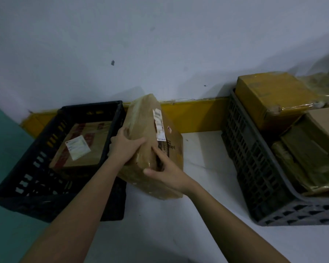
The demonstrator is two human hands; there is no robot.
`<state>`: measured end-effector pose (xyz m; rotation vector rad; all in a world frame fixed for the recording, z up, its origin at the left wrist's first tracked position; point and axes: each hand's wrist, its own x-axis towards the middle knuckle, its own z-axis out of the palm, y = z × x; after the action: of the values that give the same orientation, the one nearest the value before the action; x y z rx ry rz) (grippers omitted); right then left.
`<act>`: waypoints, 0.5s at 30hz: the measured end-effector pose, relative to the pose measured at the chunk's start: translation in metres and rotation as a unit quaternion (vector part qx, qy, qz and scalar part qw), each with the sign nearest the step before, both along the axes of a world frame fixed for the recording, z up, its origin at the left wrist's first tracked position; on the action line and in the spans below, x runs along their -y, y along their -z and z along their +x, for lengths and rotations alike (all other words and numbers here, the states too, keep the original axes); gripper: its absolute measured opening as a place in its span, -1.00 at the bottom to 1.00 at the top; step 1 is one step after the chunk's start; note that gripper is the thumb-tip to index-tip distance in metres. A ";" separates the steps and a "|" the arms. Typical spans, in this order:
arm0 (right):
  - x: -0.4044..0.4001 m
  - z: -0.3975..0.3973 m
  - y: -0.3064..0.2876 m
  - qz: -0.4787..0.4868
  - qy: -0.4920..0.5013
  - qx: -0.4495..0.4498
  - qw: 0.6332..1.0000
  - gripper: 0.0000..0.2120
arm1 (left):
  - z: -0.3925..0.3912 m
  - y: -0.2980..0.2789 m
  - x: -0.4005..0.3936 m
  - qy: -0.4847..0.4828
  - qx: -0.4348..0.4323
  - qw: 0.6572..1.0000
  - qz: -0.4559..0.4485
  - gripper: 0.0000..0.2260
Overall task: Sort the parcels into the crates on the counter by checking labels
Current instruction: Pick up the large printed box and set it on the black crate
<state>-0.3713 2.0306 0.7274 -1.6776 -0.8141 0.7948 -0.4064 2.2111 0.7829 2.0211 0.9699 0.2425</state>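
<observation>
While both hands hold it, a brown cardboard parcel (152, 145) wrapped in clear tape sits tilted on the white bench (207, 160), between the two crates and leaning against the right wall of the black crate (27, 179). Left hand (124, 144) lies over the parcel's upper left face, fingers curled round its edge, thumb stretched along the top. Right hand (167, 172) grips the near side lower down, index finger laid out straight along a dark printed mark, thumb pointing left under the corner. White shipping label (159, 124) runs as a narrow strip down the parcel's upper face; print too small to read. A round sticker sits just beside it to the right. Black crate stands at the left on the bench, its near end over the bench edge; inside lies a flat brown box (80, 145) with red print and a white label (78, 147) facing up. Grey crate (254, 160) stands at the right, well apart from the held parcel, packed with several parcels: a yellow-taped box (270, 99) on top at the back, plain brown cartons below and beside it. Yellow strip (194, 114) runs along the foot of the pale wall (141, 44) behind the bench.
</observation>
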 end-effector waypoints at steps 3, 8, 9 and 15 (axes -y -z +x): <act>0.014 0.015 -0.008 0.044 0.055 -0.038 0.997 -0.59 | -0.017 0.000 -0.020 0.009 0.099 0.994 -0.039 -0.19; 0.030 0.052 0.003 -0.009 0.261 -0.047 0.964 -0.14 | -0.035 -0.026 -0.052 0.008 0.208 0.971 -0.114 -0.30; 0.035 0.057 0.004 -0.017 0.283 -0.077 0.956 -0.06 | -0.038 -0.032 -0.058 0.006 0.233 0.962 -0.142 -0.31; 0.037 0.068 -0.004 0.076 0.215 -0.233 0.945 -0.25 | -0.044 -0.055 -0.074 0.034 0.302 0.934 -0.189 -0.35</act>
<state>-0.3035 1.9939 0.7318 -1.3775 -0.1630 0.7532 -0.4503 2.2848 0.8382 1.4823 0.5053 0.5563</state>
